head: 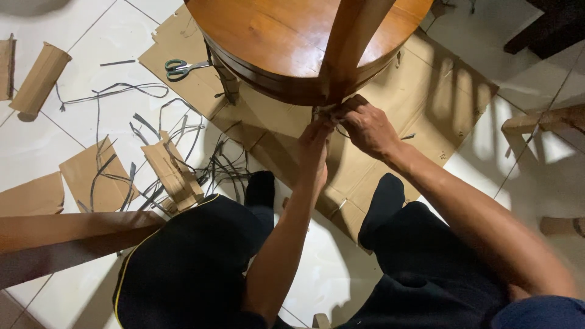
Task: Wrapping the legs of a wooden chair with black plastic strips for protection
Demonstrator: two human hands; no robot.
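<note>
head view: person seated over a tiled floor, both arms reaching forward to a round wooden table
left hand [314,149]: fingers pinched shut on a dark strap at the foot of the table leg; exact hold partly hidden by the other hand
right hand [365,125]: curled closed around the same dark strap, knuckles up, touching the leg base
dark strap [326,113]: thin band wrapped at the joint where the table leg meets the round top; mostly covered by the hands
table leg [353,36]: brown wood, running up out of frame from the joint
round wooden table [268,30]: polished brown, lying over flattened cardboard
flattened cardboard [426,91]: spread under the table, on the white tiles
scissors [183,68]: green handles, on the cardboard's left edge, well apart from the hands
loose straps [207,164]: dark tangle on the tiles left of the hands
cardboard scraps [173,173]: among the loose straps
legs [195,262]: dark trousers and dark socks, either side of the left arm
</note>
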